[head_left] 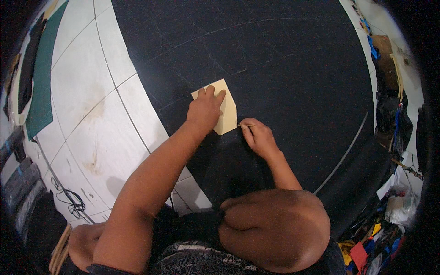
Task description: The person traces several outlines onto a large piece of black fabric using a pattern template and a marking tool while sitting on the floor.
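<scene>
A cream-coloured pattern piece (228, 117) of stiff card or board, with a pointed lower end, lies flat on a large black fabric sheet (302, 87). My left hand (206, 107) presses down on its upper left part, fingers spread over it. Close to the piece's lower right corner, my right hand (259, 136) pinches a thin pencil-like stick (250, 125), its tip pointing at that edge. Whether the tip touches the fabric cannot be made out. Faint pale lines (229, 74) run across the fabric above the piece.
White floor tiles (123, 133) show left of the fabric, beside a green sheet (43, 82). Black cables (73, 201) lie at the lower left. Colourful scraps and bags (371, 243) are heaped at the lower right. My bent knee (279, 229) is close below my right hand.
</scene>
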Demonstrator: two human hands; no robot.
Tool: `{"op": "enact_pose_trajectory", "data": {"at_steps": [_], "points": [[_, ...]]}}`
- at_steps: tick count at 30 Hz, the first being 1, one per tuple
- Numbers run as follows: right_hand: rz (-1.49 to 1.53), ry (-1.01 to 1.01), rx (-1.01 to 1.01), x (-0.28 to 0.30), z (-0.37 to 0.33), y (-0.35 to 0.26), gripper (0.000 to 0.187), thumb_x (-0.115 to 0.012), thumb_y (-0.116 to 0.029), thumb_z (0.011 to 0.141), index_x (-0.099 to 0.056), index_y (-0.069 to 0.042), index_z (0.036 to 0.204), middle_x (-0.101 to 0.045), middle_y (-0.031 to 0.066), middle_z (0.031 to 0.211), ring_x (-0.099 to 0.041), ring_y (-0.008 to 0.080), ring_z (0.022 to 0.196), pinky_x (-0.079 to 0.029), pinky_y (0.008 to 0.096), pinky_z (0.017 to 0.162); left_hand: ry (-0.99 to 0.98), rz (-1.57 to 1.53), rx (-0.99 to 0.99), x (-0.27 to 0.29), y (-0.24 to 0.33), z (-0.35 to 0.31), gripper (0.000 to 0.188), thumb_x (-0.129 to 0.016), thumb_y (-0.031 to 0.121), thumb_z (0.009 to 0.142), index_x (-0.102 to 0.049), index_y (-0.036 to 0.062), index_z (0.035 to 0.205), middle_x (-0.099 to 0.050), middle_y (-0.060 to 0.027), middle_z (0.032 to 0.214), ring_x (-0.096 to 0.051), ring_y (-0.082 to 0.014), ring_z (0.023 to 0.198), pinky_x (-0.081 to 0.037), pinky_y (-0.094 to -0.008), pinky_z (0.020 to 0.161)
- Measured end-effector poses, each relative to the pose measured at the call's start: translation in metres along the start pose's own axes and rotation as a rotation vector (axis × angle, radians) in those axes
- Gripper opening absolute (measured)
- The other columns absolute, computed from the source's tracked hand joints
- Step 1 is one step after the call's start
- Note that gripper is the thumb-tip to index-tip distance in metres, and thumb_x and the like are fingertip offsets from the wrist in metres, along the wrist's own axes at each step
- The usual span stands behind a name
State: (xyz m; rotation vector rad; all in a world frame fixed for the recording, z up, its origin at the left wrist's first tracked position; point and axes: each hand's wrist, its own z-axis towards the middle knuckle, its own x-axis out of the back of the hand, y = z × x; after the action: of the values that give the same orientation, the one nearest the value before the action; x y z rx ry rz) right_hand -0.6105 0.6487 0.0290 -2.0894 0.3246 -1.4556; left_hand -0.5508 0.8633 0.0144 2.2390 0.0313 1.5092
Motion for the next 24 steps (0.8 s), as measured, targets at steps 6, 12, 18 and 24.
{"op": "enact_pose_trajectory", "data": {"at_steps": [6,12,18,24], "points": [[0.195,0.080,0.042,-0.012,0.000,-0.026,0.019,-0.059,-0.014,0.098,-0.067,-0.002,0.110,-0.069,0.0164,0.109,-0.068,0.0320,0.100,-0.054,0.0407,0.087,-0.209,-0.056,-0.011,0.028,-0.011,0.022,0.056,-0.064,0.009,0.090,-0.057,0.0294,0.142,-0.050,-0.0121,0.133,-0.051,-0.0315,0.124,-0.053,-0.0431,0.101],[0.237,0.070,0.174,-0.046,0.008,-0.036,0.019,-0.063,-0.012,0.097,-0.067,-0.001,0.111,-0.070,0.0177,0.111,-0.070,0.0325,0.101,-0.055,0.0406,0.087,-0.291,-0.129,0.008,0.032,-0.022,0.027,0.061,-0.057,0.003,0.089,-0.058,0.0344,0.141,-0.050,-0.0123,0.130,-0.050,-0.0335,0.123,-0.048,-0.0451,0.105],[0.182,0.080,0.218,-0.057,0.018,-0.044,0.017,-0.066,-0.010,0.094,-0.069,-0.001,0.108,-0.072,0.0172,0.108,-0.071,0.0318,0.097,-0.057,0.0405,0.084,-0.302,-0.118,0.021,0.031,-0.024,0.025,0.061,-0.056,0.004,0.090,-0.057,0.0361,0.141,-0.050,-0.0125,0.130,-0.050,-0.0338,0.124,-0.048,-0.0442,0.105],[0.150,0.131,0.292,-0.064,0.017,-0.037,0.016,-0.066,-0.010,0.093,-0.068,-0.002,0.107,-0.072,0.0169,0.105,-0.071,0.0326,0.095,-0.057,0.0415,0.083,-0.276,-0.127,0.018,0.028,-0.021,0.022,0.058,-0.056,0.006,0.091,-0.058,0.0356,0.141,-0.049,-0.0126,0.132,-0.048,-0.0340,0.127,-0.047,-0.0448,0.106]]}}
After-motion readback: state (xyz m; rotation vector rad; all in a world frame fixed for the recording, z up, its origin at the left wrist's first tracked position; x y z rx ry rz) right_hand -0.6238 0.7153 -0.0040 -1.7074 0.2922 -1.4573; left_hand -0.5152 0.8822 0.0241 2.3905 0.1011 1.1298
